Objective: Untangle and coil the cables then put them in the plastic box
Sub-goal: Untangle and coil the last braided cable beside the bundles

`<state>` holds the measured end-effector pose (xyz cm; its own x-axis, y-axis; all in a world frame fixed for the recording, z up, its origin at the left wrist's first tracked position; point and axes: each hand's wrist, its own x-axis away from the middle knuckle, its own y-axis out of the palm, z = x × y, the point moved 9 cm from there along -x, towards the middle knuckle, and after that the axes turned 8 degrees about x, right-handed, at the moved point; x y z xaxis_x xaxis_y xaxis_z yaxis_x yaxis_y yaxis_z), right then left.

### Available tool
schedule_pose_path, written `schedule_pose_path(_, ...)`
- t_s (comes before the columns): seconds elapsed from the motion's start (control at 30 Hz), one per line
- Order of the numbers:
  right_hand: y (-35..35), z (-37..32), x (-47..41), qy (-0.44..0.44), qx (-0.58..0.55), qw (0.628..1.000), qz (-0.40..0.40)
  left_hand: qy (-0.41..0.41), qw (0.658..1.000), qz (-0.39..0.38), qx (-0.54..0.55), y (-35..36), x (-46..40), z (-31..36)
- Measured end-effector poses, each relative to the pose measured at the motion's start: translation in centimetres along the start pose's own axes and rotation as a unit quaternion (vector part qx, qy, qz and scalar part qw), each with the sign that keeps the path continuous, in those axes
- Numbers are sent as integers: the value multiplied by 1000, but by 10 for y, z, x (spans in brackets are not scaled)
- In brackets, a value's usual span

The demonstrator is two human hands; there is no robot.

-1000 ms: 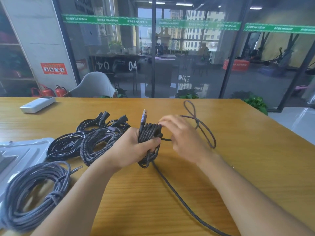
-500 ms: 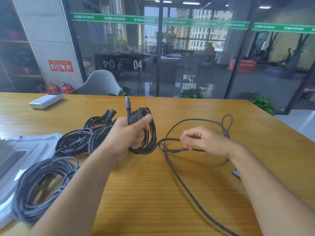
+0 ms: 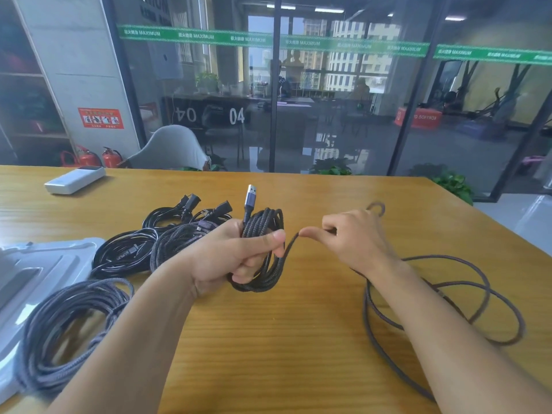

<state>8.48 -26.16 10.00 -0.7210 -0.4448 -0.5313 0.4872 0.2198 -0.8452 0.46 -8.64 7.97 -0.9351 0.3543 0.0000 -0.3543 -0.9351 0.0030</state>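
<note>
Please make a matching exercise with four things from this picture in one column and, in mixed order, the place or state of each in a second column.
1. USB plug
2. white remote
3. loose cable
4. grey coil

A. far left on the table
B. near left, partly on the plastic lid
C. sticks up above the left hand
D. sprawled under the right hand and forearm

Pairs: 1-C, 2-A, 3-D, 4-B

A wooden tabletop [image 3: 298,339] carries a white flat device [image 3: 74,180] at its far left. Black cable bundles [image 3: 143,243] lie beside a clear plastic lid [image 3: 44,264]; a grey braided coil [image 3: 68,324] overlaps it, and loose cable loops [image 3: 448,309] lie on the right.
</note>
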Motion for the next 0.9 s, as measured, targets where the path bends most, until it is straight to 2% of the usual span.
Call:
schedule_pose_path(0.1, -4, -9, 0, 68, -80, 994, 10, -13, 997, 5, -72, 6, -4, -6)
schedule_pose_path(0.17, -5, -6, 0, 118, -201, 972, 19, -32, 993, 10, -115, 15, -8, -15)
schedule_pose_path(0.23, -3, -9, 0, 139, -308, 941, -8, -14, 986, 66, -152, 15, -13, -17)
schedule_pose_path(0.33, 9, -20, 7, 145, -502, 848, -93, 56, 969, 171, -168, 0, -14, -8)
schedule_pose_path(0.4, 10, -34, 12, 122, -582, 791, -142, 75, 969, 192, -133, -4, -12, -2)
schedule_pose_path(0.47, 7, -49, 15, 84, -617, 761, -180, 73, 976, 187, -83, -1, -10, 1)
schedule_pose_path(0.57, 6, -66, 21, 53, -619, 752, -219, 90, 975, 200, -39, -2, -9, 3)
schedule_pose_path(0.7, 10, -73, 24, 52, -588, 771, -241, 115, 959, 260, -8, -19, -7, 4)
schedule_pose_path(0.8, 14, -73, 28, 74, -555, 783, -273, 141, 947, 285, -40, -26, -7, 6)
schedule_pose_path(0.83, 16, -71, 27, 88, -553, 784, -267, 145, 943, 294, -62, -27, -7, 7)
schedule_pose_path(0.9, 17, -59, 22, 142, -589, 770, -200, 153, 931, 313, -105, -31, -5, 8)
